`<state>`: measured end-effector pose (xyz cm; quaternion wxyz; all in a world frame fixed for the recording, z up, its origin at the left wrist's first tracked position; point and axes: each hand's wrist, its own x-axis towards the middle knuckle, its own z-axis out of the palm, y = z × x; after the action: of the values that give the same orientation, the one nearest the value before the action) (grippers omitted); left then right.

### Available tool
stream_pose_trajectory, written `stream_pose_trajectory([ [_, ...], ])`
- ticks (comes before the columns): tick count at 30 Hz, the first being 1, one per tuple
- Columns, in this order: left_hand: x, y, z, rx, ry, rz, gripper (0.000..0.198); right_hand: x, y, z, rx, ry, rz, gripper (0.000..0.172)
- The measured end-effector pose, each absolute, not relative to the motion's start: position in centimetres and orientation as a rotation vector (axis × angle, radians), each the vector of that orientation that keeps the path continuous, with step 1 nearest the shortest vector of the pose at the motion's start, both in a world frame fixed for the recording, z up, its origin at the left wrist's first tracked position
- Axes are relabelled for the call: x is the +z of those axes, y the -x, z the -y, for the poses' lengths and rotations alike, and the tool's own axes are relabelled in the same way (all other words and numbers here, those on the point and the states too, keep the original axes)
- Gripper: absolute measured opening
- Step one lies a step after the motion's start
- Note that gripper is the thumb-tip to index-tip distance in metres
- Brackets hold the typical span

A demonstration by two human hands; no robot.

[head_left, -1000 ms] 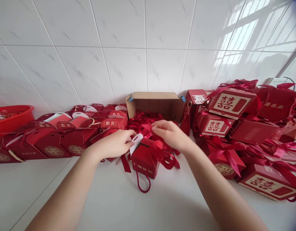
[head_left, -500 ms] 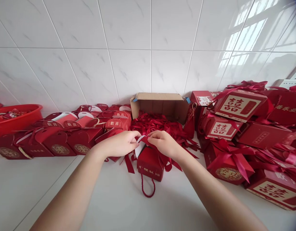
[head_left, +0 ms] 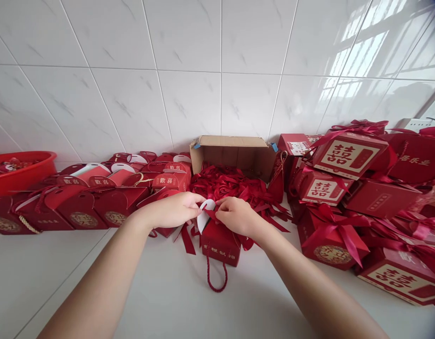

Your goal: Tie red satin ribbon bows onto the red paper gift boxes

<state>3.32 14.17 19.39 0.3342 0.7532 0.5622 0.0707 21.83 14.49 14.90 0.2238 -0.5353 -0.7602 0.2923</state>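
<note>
Far side: From my head view, an open cardboard box [head_left: 234, 141] stands against the tiled wall [head_left: 189, 103], a heap of loose red ribbons [head_left: 234, 183] spilling out of it toward me, right behind the hands and crowding that space.
Left side: I see rows of red gift boxes [head_left: 120, 207], with a red tub [head_left: 12, 182] at the far left edge.
Right side: A pile of ribboned boxes [head_left: 344, 155] stands well apart from my right wrist.
Near side: Pale desk [head_left: 168, 301].
Small red box [head_left: 220, 247]: It sits upright on the desk, just below and between my hands, its cord handle [head_left: 217, 289] hanging toward me.
Left hand [head_left: 178, 209]: Fingertips pinch its raised white flap [head_left: 202, 219].
Right hand [head_left: 236, 216]: Fingers close on a red ribbon [head_left: 210, 213] beside that flap.
</note>
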Motion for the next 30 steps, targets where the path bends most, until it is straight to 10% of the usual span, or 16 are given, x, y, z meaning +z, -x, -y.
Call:
stream_pose_trajectory([
  [26,19.9,-3.0,-14.1,0.185,-1.889,-1.538,0.032,16.3,-23.6,-14.3,0.466,1.242,2.125,0.018],
  [30,21.4,-2.3,-13.4,0.64,-1.891,-1.581,0.026,18.6,-26.7,-13.7,0.51,1.447,2.156,0.017],
])
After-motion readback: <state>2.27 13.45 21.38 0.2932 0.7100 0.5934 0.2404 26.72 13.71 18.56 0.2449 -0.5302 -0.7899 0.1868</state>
